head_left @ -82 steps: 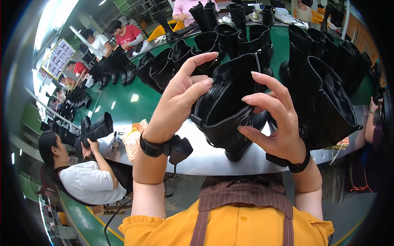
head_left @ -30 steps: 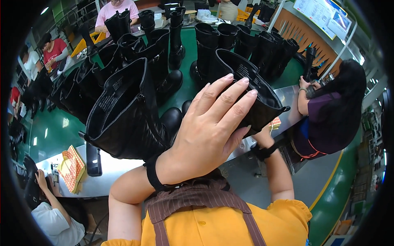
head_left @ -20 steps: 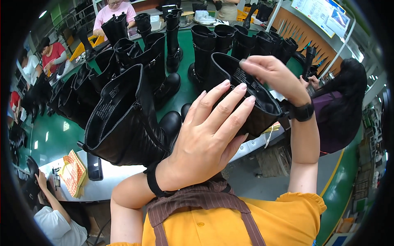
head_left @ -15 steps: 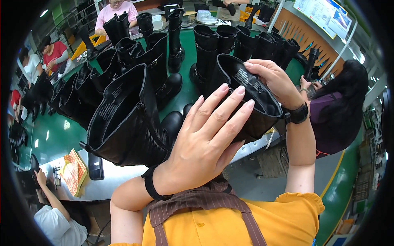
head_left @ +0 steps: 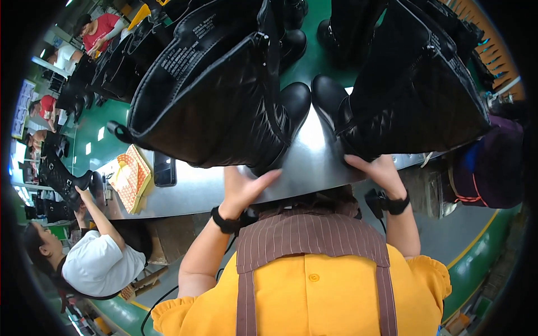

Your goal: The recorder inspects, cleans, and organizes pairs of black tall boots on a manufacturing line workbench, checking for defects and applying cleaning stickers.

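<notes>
Two tall black boots stand side by side on the metal table edge, toes turned toward each other at the far side. The left boot (head_left: pixel 224 106) has its wide shaft open toward me, with pale print on the lining and a pull loop at the rim. Low at its heel, my left hand (head_left: pixel 241 190) is set against it, thumb stretched along the heel, other fingers hidden behind the shaft. Opposite, my right hand (head_left: pixel 384 175) holds the right boot (head_left: pixel 403 95) low at the heel, thumb on the near side and fingers mostly out of sight.
More black boots (head_left: pixel 148 50) crowd the green table top (head_left: pixel 92 126). A dark phone (head_left: pixel 165 168) and an orange-patterned paper pad (head_left: pixel 133 178) lie left on the metal strip (head_left: pixel 196 193). A co-worker in white (head_left: pixel 101 260) holds a boot at left; a purple garment (head_left: pixel 485 168) shows at right.
Both hands have gone from the right boot's upper shaft down to the heels of the two boots. The right boot now stands beside the left one. The view has tilted downward.
</notes>
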Demonstrator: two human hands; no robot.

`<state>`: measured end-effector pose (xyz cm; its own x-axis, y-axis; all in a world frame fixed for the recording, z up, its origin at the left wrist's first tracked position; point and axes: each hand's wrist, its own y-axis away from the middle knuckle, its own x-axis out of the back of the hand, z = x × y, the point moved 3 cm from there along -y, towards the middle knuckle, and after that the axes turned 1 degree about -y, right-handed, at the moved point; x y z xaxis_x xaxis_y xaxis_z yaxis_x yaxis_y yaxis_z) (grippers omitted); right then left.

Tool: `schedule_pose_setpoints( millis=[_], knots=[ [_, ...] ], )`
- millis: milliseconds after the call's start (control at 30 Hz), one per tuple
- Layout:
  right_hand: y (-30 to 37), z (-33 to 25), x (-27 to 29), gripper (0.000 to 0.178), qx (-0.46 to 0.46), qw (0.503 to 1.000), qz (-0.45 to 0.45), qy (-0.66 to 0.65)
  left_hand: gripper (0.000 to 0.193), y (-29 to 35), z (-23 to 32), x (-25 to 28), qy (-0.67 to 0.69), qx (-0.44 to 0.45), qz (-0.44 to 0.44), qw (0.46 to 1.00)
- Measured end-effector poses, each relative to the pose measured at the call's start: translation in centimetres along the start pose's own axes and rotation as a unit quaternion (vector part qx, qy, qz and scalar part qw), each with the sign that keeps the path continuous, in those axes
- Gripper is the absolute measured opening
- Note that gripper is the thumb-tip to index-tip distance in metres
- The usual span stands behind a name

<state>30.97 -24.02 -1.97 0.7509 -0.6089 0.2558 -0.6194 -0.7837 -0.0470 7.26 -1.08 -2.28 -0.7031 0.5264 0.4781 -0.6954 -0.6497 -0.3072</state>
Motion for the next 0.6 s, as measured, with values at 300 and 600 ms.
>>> schedule_pose_setpoints(
  millis=[300, 600],
  knots=[
    [0.9, -1.9, -1.8, 0.040, -0.082, 0.976, 0.080, -0.188, 0.047, -0.6, 2.9, -0.6, 0.295, 0.129, -0.089, 0.943],
    [1.0, -4.3, -4.0, 0.060, 0.005, 0.859, -0.011, -0.512, 0.057, -0.1, 5.0, -1.1, 0.534, 0.097, -0.121, 0.831]
  ],
)
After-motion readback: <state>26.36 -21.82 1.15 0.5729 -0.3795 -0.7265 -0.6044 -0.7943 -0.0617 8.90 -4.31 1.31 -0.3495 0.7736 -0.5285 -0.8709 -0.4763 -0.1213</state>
